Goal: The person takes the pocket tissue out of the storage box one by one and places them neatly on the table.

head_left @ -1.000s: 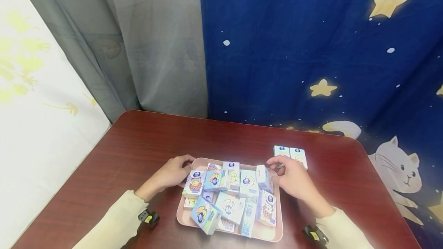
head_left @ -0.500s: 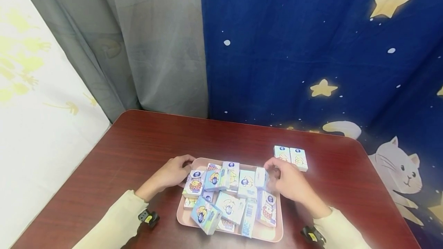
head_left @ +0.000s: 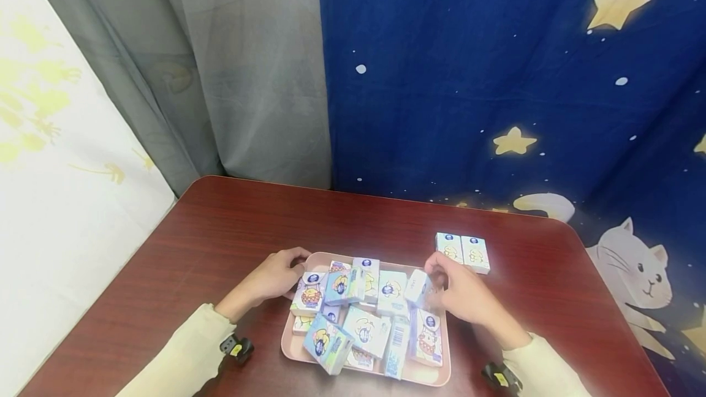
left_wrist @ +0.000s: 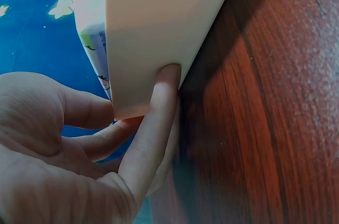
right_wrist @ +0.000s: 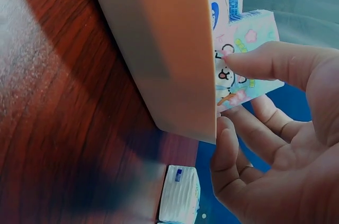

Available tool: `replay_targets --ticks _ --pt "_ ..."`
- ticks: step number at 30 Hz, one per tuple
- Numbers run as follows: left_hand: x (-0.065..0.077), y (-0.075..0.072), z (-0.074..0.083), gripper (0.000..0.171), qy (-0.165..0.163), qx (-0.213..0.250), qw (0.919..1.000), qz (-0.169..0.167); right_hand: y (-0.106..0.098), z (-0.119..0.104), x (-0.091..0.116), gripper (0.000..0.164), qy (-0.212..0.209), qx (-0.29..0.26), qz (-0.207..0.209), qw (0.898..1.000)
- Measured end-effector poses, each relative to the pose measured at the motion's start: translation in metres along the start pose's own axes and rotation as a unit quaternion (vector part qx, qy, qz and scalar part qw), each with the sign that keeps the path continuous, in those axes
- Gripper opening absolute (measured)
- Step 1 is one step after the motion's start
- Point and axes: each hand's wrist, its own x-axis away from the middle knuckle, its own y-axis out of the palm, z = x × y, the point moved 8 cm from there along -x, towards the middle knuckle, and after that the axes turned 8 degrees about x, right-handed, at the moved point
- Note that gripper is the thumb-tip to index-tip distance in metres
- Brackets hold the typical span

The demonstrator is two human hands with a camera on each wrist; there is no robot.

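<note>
Head | tilted pack (head_left: 416, 287) | touching right grip (head_left: 459, 288) | far-right corner of tray (head_left: 432, 375)

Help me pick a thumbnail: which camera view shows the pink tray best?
The head view, because it shows almost the whole pink tray from above, though packs cover much of its inside. The left wrist and right wrist views each show only part of its outside, close up.
</note>
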Motion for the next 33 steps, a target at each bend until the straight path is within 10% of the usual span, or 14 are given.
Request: replay_targets --ticks 14,33 --pt "0.0 0.0 0.0 0.031 0.004 -0.007 1.0 0.002 -0.005 0.003 -0.002 0.039 -0.046 -0.037 -0.007 0.998" --pt "-0.001 0.0 -0.003 0.031 0.005 0.001 1.0 0.001 -0.016 0.027 -0.006 0.046 0.052 -0.226 0.006 0.973"
